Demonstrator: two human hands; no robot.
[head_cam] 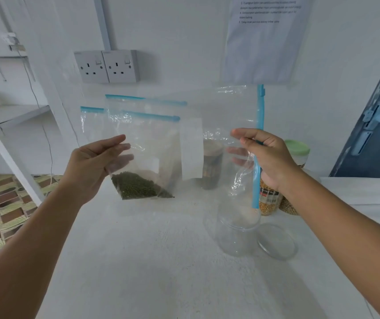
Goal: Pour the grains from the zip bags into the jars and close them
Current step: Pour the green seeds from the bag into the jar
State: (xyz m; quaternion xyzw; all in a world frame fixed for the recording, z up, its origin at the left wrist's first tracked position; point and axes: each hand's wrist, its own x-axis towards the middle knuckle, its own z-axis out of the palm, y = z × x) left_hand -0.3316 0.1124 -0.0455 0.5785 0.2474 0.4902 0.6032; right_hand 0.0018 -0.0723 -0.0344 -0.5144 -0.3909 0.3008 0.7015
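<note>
Right hand [267, 155] pinching empty zip bag [226, 125] above open jar [237, 236] at 5 o'clock, left hand [97, 164] — fingers straight — against mung-bean bag [147, 157] at 9 o'clock

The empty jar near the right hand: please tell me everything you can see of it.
The empty jar is clear, plastic-looking, round, upright on the white table, open, nothing visible inside. Its clear lid lies beside it. The blue zip end of the zip bag hangs at its mouth, gripped by the right hand.

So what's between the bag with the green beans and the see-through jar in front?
In the head view, only bare white tabletop lies between the clear zip bag of green beans and the empty clear plastic jar.
</note>
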